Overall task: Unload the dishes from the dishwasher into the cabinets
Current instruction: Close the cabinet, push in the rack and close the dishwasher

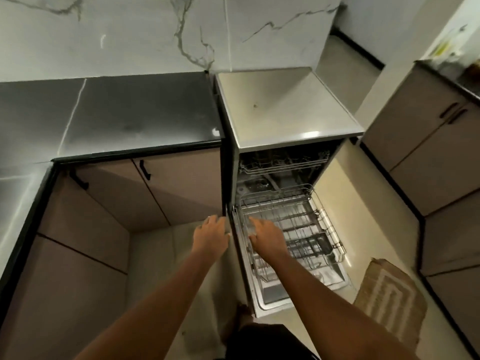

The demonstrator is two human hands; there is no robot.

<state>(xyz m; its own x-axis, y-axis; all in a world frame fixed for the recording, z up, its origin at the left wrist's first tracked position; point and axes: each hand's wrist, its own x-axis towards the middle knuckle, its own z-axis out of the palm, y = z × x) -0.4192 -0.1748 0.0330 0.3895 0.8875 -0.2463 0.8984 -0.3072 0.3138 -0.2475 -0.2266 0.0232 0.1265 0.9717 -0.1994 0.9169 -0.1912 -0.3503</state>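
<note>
The dishwasher point(285, 178) stands open at 3 o'clock of the dark worktop point(117, 113). Its wire lower rack point(306, 229) is pulled out. The right hand point(267, 236) reaches in, fingers grasping a clear glass point(250, 226); the left hand point(211, 233) hangs released at 9 o'clock.

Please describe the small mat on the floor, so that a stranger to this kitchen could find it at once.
Start at the open dishwasher with its door folded down. Just right of that door lies the mat: woven, brown, with pale looping lines, the only textile on the pale floor.
</note>
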